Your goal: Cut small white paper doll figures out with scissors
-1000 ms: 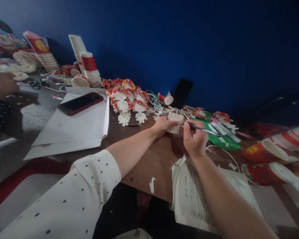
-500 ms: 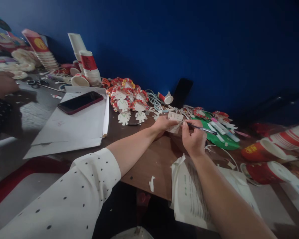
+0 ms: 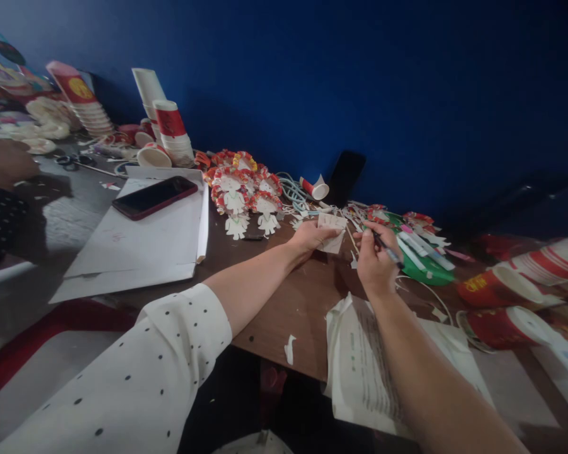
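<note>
Between thumb and fingers, my left hand [image 3: 312,238] pinches a small whitish piece of paper [image 3: 332,233] above the brown table [image 3: 284,309]. Faint marks show on the paper, too small to read. A dark pen [image 3: 389,251] is gripped in my right hand [image 3: 373,261], a short way right of the paper and apart from it. Left of my hands lies a cluster of paper dolls [image 3: 243,189] with red and yellow frilled heads. Below my right hand, a whitish printed packet [image 3: 360,359] rests at the table edge.
A phone [image 3: 155,197] lies on white sheets [image 3: 132,246] at left. Stacked paper cups [image 3: 173,132] stand behind them. Markers [image 3: 426,249] and a green piece [image 3: 421,271] lie at right, near red cups [image 3: 497,287]. Another person's hand [image 3: 7,164] is at far left.
My right hand has drawn the pen away from the paper, to the right. My left hand still holds the paper in nearly the same place.
</note>
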`<control>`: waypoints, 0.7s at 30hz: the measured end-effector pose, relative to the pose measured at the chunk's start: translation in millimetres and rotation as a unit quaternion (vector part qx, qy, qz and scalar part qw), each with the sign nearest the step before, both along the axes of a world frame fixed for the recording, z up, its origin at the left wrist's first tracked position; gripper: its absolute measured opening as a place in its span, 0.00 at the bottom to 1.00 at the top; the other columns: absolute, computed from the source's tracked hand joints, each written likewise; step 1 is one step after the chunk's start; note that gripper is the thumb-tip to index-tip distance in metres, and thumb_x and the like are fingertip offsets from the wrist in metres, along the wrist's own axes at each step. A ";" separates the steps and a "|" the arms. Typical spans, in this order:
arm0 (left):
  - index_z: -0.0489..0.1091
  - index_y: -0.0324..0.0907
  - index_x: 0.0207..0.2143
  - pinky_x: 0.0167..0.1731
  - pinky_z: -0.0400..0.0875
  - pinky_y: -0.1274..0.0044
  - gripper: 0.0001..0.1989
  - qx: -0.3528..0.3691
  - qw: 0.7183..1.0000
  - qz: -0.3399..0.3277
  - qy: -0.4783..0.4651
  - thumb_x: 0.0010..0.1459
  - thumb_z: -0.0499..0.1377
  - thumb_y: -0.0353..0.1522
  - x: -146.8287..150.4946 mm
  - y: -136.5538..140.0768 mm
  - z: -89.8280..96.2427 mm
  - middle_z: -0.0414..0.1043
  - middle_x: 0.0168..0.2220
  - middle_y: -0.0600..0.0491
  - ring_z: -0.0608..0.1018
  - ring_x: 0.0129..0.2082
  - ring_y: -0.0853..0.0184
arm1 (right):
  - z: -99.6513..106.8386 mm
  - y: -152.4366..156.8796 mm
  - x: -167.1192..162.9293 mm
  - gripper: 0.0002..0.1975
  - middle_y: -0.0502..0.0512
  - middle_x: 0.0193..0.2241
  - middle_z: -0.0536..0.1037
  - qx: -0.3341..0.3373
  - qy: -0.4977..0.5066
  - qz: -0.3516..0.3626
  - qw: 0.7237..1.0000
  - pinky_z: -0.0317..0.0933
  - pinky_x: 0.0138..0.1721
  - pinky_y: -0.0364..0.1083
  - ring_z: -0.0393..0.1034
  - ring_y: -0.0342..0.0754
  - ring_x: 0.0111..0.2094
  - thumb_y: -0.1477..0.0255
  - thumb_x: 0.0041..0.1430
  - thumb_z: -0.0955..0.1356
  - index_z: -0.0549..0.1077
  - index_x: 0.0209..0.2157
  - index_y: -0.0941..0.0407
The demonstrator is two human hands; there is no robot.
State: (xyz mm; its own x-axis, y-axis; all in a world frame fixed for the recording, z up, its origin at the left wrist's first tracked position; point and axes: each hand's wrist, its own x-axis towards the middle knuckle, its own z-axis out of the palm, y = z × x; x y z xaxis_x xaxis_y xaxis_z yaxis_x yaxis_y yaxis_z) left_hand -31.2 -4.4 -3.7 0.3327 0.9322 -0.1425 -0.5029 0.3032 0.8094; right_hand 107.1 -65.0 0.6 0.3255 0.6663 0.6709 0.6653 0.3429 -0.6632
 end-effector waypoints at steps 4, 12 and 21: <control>0.77 0.34 0.32 0.44 0.75 0.67 0.11 0.012 1.000 -0.010 0.011 0.44 0.71 0.25 0.7 0.4 -1.7 0.79 0.31 0.48 0.79 0.29 0.67 | -0.9 0.4 0.5 0.17 0.56 0.35 0.81 -0.040 0.027 0.001 0.999 0.70 0.45 0.54 0.77 0.52 0.37 0.58 0.63 0.67 0.76 0.45 0.55; 0.77 0.35 0.34 0.44 0.76 0.68 0.11 0.034 0.998 -0.022 0.049 0.45 0.70 0.25 0.1 -3.3 -0.2 0.78 0.30 0.50 0.78 0.28 0.68 | -8.0 6.9 1.2 0.21 0.52 0.31 0.78 -0.118 0.163 0.074 0.977 0.68 0.37 0.50 0.72 0.49 0.32 0.59 0.52 0.74 0.77 0.44 0.55; 0.76 0.37 0.34 0.44 0.76 0.69 0.09 0.078 0.989 -0.021 0.126 0.48 0.69 0.25 0.9 -0.8 -4.5 0.78 0.29 0.51 0.79 0.29 0.68 | -3.1 2.4 -2.8 0.19 0.52 0.31 0.79 -0.131 0.161 0.061 0.976 0.69 0.39 0.51 0.73 0.49 0.32 0.61 0.50 0.74 0.77 0.42 0.56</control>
